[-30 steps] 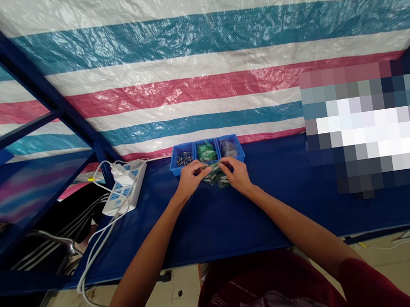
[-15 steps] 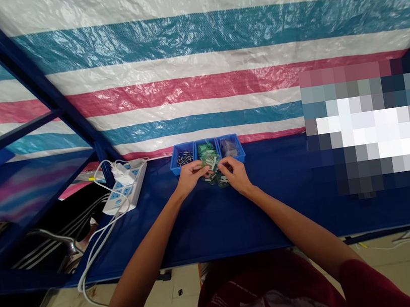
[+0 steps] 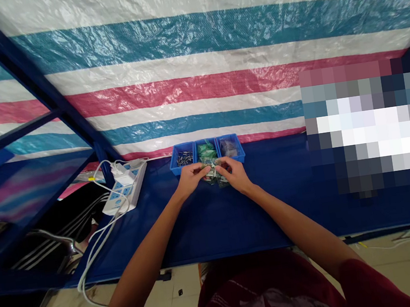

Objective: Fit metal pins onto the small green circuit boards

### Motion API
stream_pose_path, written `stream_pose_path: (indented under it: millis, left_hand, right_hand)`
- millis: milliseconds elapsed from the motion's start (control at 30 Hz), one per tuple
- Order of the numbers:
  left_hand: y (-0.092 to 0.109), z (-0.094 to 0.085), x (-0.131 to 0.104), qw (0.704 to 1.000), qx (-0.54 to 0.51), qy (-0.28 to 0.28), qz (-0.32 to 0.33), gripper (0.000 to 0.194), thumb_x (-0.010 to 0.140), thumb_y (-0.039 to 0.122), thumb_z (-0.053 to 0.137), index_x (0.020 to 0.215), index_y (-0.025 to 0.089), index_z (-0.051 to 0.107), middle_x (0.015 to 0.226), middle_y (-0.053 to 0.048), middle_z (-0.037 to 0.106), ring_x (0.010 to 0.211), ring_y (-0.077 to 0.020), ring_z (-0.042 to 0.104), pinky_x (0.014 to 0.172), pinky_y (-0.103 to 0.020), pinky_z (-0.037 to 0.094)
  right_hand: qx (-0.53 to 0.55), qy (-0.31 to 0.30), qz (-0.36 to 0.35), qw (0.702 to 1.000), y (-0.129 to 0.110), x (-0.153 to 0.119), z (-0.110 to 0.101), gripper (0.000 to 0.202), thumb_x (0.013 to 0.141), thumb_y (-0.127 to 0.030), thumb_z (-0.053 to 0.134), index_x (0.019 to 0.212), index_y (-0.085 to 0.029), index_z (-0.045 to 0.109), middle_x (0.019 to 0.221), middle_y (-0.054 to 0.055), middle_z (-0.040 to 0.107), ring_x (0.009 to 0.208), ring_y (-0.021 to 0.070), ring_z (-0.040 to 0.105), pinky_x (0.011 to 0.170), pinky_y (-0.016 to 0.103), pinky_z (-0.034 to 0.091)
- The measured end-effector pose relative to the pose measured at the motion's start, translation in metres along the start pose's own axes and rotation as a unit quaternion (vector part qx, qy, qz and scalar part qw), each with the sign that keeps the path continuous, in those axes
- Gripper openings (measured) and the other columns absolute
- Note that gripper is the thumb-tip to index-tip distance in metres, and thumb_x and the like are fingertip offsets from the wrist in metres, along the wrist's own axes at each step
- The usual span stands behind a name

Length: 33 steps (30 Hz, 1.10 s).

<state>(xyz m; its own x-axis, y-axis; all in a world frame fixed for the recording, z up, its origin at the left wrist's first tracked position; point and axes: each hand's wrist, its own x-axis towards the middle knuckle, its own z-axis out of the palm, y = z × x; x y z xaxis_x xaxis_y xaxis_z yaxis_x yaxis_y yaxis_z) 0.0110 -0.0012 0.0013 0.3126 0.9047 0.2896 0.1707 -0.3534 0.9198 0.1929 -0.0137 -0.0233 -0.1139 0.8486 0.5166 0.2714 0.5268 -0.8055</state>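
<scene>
Just before the middle of the blue bins (image 3: 174, 170), above the tabletop (image 3: 218, 222), I see the greenish plastic packet (image 3: 212, 166) between the hands. Left hand (image 3: 189, 178) and right hand (image 3: 235, 173) appear to pinch it, thumbs against fingertips. I'd judge it light, limp and rather slippery, with stiffer small pieces inside (their exact shape escapes me from here). I'd grip both upper edges, gently, since thin film could tear.
</scene>
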Motion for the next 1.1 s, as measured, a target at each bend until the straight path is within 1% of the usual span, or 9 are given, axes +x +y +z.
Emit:
stream_pose_path:
  millis: [100, 233, 367, 467, 600, 767, 900, 1000, 1100]
  left_hand:
    - [-0.0023, 0.0012, 0.0004, 1.000, -0.014, -0.001, -0.005, 0.033, 0.076, 0.045, 0.072, 0.072, 0.012, 0.067, 0.060, -0.002, 0.063, 0.055, -0.0142, 0.059, 0.057, -0.026, 0.051]
    - [-0.0066, 0.0055, 0.0001, 0.999, -0.045, 0.019, -0.010, 0.037, 0.071, 0.044, 0.075, 0.089, 0.013, 0.066, 0.067, -0.001, 0.065, 0.056, -0.0144, 0.059, 0.055, -0.027, 0.051]
    - [-0.0047, 0.0063, -0.0028, 0.998, 0.053, 0.006, 0.024, 0.028, 0.078, 0.041, 0.068, 0.072, 0.014, 0.062, 0.063, -0.001, 0.059, 0.058, -0.0133, 0.055, 0.057, -0.025, 0.048]
    - [-0.0015, 0.0047, -0.0040, 0.992, 0.114, -0.007, 0.050, 0.026, 0.081, 0.036, 0.063, 0.068, 0.014, 0.060, 0.061, 0.000, 0.055, 0.058, -0.0129, 0.052, 0.057, -0.024, 0.044]
    - [-0.0010, 0.0029, -0.0031, 0.993, 0.105, -0.003, 0.060, 0.027, 0.081, 0.038, 0.062, 0.069, 0.014, 0.062, 0.062, -0.001, 0.057, 0.059, -0.0135, 0.052, 0.057, -0.025, 0.044]
    - [-0.0027, 0.0038, -0.0029, 0.997, 0.063, 0.011, 0.047, 0.032, 0.079, 0.043, 0.067, 0.065, 0.014, 0.063, 0.059, -0.001, 0.057, 0.057, -0.0133, 0.052, 0.055, -0.024, 0.044]
    - [-0.0026, 0.0053, -0.0032, 0.999, 0.014, 0.029, 0.027, 0.031, 0.077, 0.042, 0.071, 0.088, 0.014, 0.069, 0.068, -0.002, 0.064, 0.059, -0.0139, 0.057, 0.057, -0.025, 0.048]
    - [-0.0016, 0.0053, -0.0032, 0.999, 0.000, 0.036, 0.022, 0.043, 0.077, 0.041, 0.073, 0.112, 0.016, 0.063, 0.065, 0.001, 0.062, 0.055, -0.0126, 0.056, 0.057, -0.024, 0.049]
    - [-0.0007, 0.0048, -0.0030, 0.999, -0.009, 0.034, 0.021, 0.046, 0.079, 0.042, 0.071, 0.117, 0.018, 0.060, 0.062, 0.003, 0.059, 0.052, -0.0119, 0.055, 0.056, -0.024, 0.049]
  right_hand:
    - [0.023, -0.010, 0.011, 1.000, 0.0009, -0.0008, 0.0020, 0.027, 0.086, -0.044, 0.056, 0.082, -0.018, 0.061, 0.063, -0.001, 0.055, 0.056, 0.0141, 0.050, 0.054, 0.026, 0.040]
    - [0.010, -0.019, 0.014, 1.000, 0.0038, -0.0003, 0.0010, 0.023, 0.087, -0.041, 0.055, 0.081, -0.019, 0.059, 0.062, -0.002, 0.054, 0.056, 0.0140, 0.051, 0.055, 0.026, 0.040]
    - [-0.033, -0.055, 0.000, 0.998, 0.0063, -0.0005, -0.0004, 0.021, 0.088, -0.039, 0.052, 0.078, -0.020, 0.055, 0.061, -0.002, 0.053, 0.057, 0.0140, 0.050, 0.056, 0.025, 0.038]
    - [-0.068, -0.066, -0.024, 0.995, 0.0064, -0.0017, 0.0011, 0.022, 0.089, -0.038, 0.050, 0.077, -0.020, 0.052, 0.064, -0.002, 0.054, 0.059, 0.0136, 0.049, 0.058, 0.025, 0.036]
    - [-0.086, -0.051, -0.036, 0.994, 0.0037, -0.0021, 0.0021, 0.024, 0.090, -0.038, 0.048, 0.075, -0.020, 0.052, 0.065, -0.001, 0.053, 0.059, 0.0135, 0.048, 0.058, 0.025, 0.036]
    - [-0.047, -0.041, -0.025, 0.998, 0.0008, -0.0005, -0.0002, 0.025, 0.090, -0.041, 0.049, 0.080, -0.019, 0.055, 0.065, -0.002, 0.052, 0.058, 0.0128, 0.047, 0.057, 0.025, 0.037]
    - [-0.005, -0.028, 0.011, 1.000, 0.0020, -0.0004, 0.0016, 0.028, 0.088, -0.045, 0.052, 0.080, -0.019, 0.057, 0.063, -0.002, 0.051, 0.057, 0.0128, 0.049, 0.056, 0.025, 0.039]
    - [0.020, -0.019, 0.033, 0.999, 0.0049, -0.0009, 0.0045, 0.028, 0.086, -0.047, 0.055, 0.082, -0.019, 0.060, 0.061, -0.002, 0.053, 0.056, 0.0135, 0.050, 0.054, 0.025, 0.042]
    - [0.041, 0.004, 0.033, 0.999, 0.0071, -0.0012, 0.0051, 0.030, 0.086, -0.045, 0.056, 0.099, -0.019, 0.063, 0.065, -0.002, 0.057, 0.054, 0.0136, 0.053, 0.055, 0.026, 0.045]
